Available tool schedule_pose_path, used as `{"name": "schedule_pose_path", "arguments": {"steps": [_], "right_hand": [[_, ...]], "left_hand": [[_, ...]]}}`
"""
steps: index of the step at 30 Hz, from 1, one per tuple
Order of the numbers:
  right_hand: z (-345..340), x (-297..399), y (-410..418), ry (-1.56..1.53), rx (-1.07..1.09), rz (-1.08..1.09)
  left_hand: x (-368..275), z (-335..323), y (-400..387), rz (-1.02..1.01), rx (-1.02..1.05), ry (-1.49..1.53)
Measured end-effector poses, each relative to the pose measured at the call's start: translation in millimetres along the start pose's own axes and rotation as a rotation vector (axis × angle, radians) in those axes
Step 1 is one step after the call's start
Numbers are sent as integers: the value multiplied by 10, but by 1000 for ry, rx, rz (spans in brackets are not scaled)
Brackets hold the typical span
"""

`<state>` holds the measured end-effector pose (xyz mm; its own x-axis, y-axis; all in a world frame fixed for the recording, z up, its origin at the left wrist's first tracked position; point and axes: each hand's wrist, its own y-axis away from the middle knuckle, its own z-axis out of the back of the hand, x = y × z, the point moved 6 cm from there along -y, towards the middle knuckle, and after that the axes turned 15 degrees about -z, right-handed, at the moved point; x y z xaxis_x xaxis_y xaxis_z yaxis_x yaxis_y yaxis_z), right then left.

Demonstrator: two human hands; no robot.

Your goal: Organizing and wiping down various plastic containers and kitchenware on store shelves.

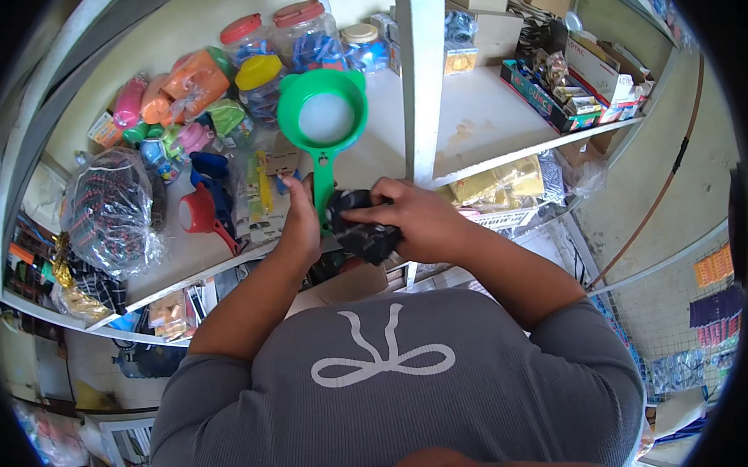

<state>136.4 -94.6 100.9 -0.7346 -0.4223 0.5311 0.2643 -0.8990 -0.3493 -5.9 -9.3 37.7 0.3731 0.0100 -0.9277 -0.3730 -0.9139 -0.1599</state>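
A green plastic strainer [285, 101] with a pale mesh is held up by its handle in my left hand [302, 220]. Its bowl points away from me, over the shelf. In my right hand [420, 219] is a crumpled black cloth [368, 243], bunched against the lower end of the strainer's handle. On the shelf to the left lie a small red strainer [195, 212] and some dark blue plastic ware [210, 168]. Packaged goods with a yellow item [263, 182] rest just beside my left hand.
Plastic jars with red lids [298, 14] line the back of the white shelf [377, 141]. A white post [421, 83] rises right of the strainer. At left sits a large plastic-wrapped bundle [110, 212]; at right, an open carton of small goods [536, 98].
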Motion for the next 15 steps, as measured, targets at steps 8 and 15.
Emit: {"name": "schedule_pose_path", "arguments": {"steps": [8,15], "right_hand": [[-110,282,-37,36,-10,-126],[265,105,-115,65,236,-163]], "left_hand": [[-36,-11,233,-333,187,-119],[-293,237,369,-218,154,-397]]}}
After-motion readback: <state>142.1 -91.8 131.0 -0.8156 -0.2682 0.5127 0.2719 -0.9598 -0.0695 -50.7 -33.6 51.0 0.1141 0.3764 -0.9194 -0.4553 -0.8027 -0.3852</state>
